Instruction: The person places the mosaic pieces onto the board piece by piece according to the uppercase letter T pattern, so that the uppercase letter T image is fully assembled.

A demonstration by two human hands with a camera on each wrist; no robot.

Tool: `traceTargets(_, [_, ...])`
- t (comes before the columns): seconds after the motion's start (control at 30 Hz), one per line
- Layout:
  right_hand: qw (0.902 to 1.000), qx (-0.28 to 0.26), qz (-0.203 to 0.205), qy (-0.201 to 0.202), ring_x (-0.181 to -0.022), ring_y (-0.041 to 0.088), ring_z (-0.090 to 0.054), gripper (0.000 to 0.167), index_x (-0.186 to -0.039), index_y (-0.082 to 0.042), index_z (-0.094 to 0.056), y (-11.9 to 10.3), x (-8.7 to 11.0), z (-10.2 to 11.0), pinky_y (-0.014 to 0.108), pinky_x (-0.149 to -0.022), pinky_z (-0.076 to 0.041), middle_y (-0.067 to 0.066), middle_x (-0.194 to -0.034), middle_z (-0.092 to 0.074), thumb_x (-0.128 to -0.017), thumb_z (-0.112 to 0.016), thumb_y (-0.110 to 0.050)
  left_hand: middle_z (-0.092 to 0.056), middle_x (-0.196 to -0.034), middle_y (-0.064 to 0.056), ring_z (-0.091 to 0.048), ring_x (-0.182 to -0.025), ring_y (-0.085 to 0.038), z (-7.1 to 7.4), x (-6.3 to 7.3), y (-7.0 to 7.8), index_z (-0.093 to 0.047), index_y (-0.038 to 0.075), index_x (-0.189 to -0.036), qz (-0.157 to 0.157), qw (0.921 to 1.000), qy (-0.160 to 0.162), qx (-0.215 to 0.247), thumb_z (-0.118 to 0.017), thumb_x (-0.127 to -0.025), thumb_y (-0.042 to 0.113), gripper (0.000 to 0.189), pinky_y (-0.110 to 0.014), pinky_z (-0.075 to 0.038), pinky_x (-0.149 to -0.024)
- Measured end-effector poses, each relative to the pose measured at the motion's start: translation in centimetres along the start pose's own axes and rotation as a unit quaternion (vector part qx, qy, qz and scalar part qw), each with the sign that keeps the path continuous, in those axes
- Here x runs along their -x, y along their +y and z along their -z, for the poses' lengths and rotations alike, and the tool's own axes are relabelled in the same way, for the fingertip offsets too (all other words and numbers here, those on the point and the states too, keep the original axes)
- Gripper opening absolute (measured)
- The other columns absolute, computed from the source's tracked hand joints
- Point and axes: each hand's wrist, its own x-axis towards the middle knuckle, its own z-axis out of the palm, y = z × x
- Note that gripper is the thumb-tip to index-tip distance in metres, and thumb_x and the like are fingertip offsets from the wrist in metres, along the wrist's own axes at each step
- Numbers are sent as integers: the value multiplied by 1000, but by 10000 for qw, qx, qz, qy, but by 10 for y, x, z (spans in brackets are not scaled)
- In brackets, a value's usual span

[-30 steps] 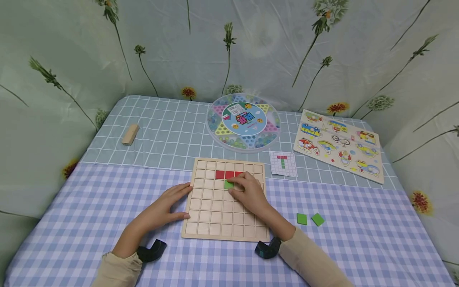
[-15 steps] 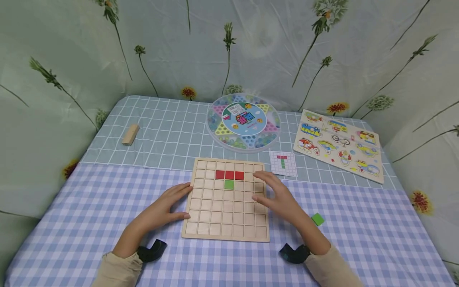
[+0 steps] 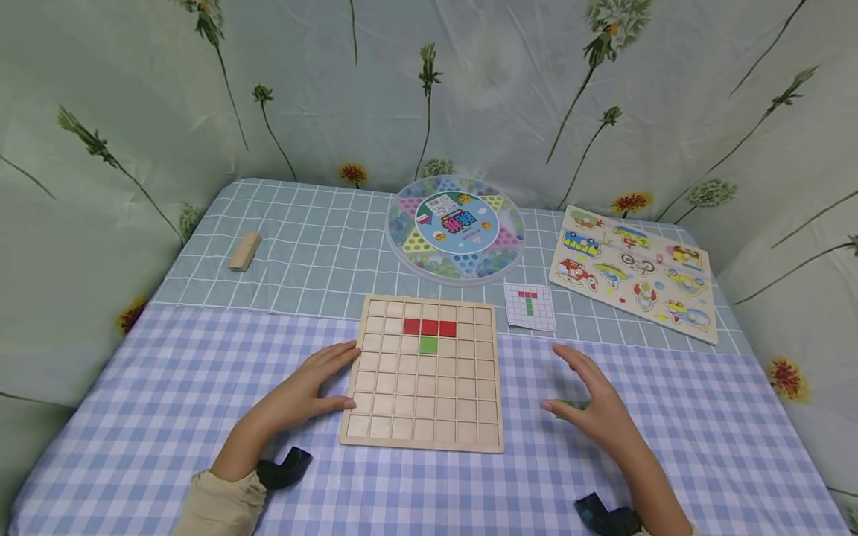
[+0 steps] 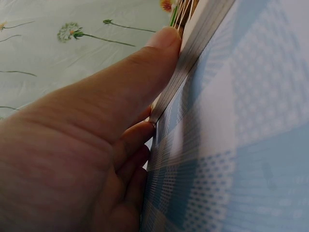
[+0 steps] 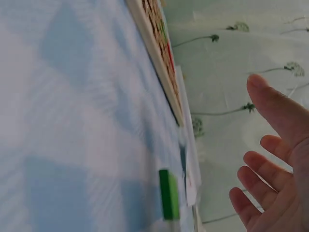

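Observation:
A wooden grid board (image 3: pixel 395 406) lies on the checked cloth. In it sit three red square tiles (image 3: pixel 430 327) in a row, with one green square tile (image 3: pixel 428 345) below the middle one. My left hand (image 3: pixel 304 387) rests at the board's left edge, thumb and fingertips touching its side; the left wrist view shows the thumb (image 4: pixel 140 67) against the rim. My right hand (image 3: pixel 596 406) hovers right of the board, fingers spread, holding nothing. Beneath it a loose green tile (image 3: pixel 564 409) is partly covered by the hand; the right wrist view shows a green tile (image 5: pixel 169 194) on the cloth.
A printed pattern card (image 3: pixel 529 306) with a red and green T lies beyond the board's right corner. Farther back are a round marble game box (image 3: pixel 456 231), a wooden vehicle puzzle (image 3: pixel 633 272) and a small wooden block (image 3: pixel 244 251) at the left.
My right hand has let go of the green tile in the board and moved right, over the loose green tiles. The left hand stays at the board's edge.

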Motion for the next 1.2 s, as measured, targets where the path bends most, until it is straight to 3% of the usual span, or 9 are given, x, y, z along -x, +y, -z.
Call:
traceTargets(0.13, [9998,92,-150,-71,-112,32,-42,78,-132,-3,-42,10,11,0,52,-88,-36,14,-131,-42,-65,-81,-18,-29,-143,-10,-22,-130,-30,0,1,0,-35,6,-138,21,10000,-11,-6,-68,-77,41,78,-49,-22,-101])
traceTargets(0.27, [9996,256,-136,-42,-107,21,-44,78,-131,-5,-44,16,21,0,26,-89,-38,10,-127,-46,-64,-82,-18,-29,-143,-10,-22,-130,-30,0,1,1,-35,7,-139,32,10000,-24,-11,-68,-77,41,78,-49,-21,-101])
traceTargets(0.37, [9990,339,-271,-117,-104,17,-45,76,-130,-6,-45,19,27,1,14,-84,-34,9,-125,-48,-65,-81,-21,-29,-143,-11,-22,-130,-30,0,1,2,-34,7,-139,26,10000,-26,-16,-68,-77,41,78,-49,-21,-101])
traceTargets(0.5, [9970,459,-525,-328,-104,20,-47,71,-129,-6,-47,23,32,2,14,-87,-31,9,-123,-50,-68,-79,-24,-29,-143,-11,-23,-130,-30,0,1,1,-35,7,-139,14,10000,-11,-30,-68,-76,41,78,-49,-22,-101])
traceTargets(0.67, [9976,566,-234,-309,-101,25,-49,55,-117,-2,-55,26,35,2,4,-88,-22,10,-113,-56,-68,-77,-12,-29,-143,-10,-23,-130,-30,0,1,1,-35,7,-139,5,10000,-2,-37,-68,-77,41,78,-49,-22,-101])
traceTargets(1.0, [9972,713,-144,-197,-92,18,-52,32,-99,-8,-64,27,34,0,6,-82,-30,-1,-99,-56,-69,-75,-3,-29,-143,-10,-22,-130,-30,0,2,1,-35,7,-139,26,10000,-10,-28,-67,-77,42,78,-49,-22,-101])
traceTargets(1.2, [9966,729,-352,-170,-91,16,-53,30,-99,-11,-64,25,31,1,14,-80,-38,-2,-99,-57,-72,-74,-6,-29,-143,-10,-22,-130,-30,0,1,1,-35,7,-139,-3,10000,0,-30,-67,-77,41,78,-49,-22,-101])
